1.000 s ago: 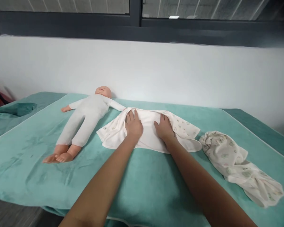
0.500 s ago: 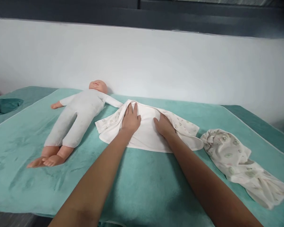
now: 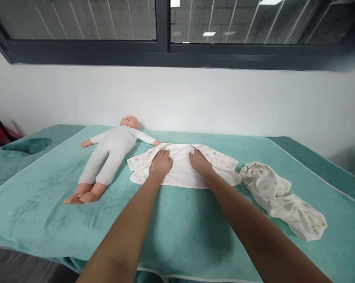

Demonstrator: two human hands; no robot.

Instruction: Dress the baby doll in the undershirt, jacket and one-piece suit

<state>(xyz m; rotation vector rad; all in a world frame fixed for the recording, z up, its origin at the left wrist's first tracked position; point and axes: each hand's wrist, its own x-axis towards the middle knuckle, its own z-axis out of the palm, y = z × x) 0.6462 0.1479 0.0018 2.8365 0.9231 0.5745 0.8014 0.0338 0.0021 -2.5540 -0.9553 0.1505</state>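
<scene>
Two bare forearms (image 3: pixel 127 232) are stretched out over the teal cover (image 3: pixel 189 232), and off to the right a printed cloth bundle (image 3: pixel 276 196) is seen, crumpled and twisted. Farther in, there it is: the small white shirt (image 3: pixel 180 175) is spread out, its printed front parted, its plain inside exposed. It is pressed by both hands! By the left hand (image 3: pixel 161 163) the left fold is touched, fingers bent; by the right hand (image 3: pixel 199 161) the other is met, fingers partly covered by cloth. Whether fabric is pinched by either cannot be told. Beyond, the white-bodied doll (image 3: pixel 115 143) is laid face up at left, its head backed by the white wall (image 3: pixel 195 98), which is topped by a dark window frame (image 3: pixel 165 59).
</scene>
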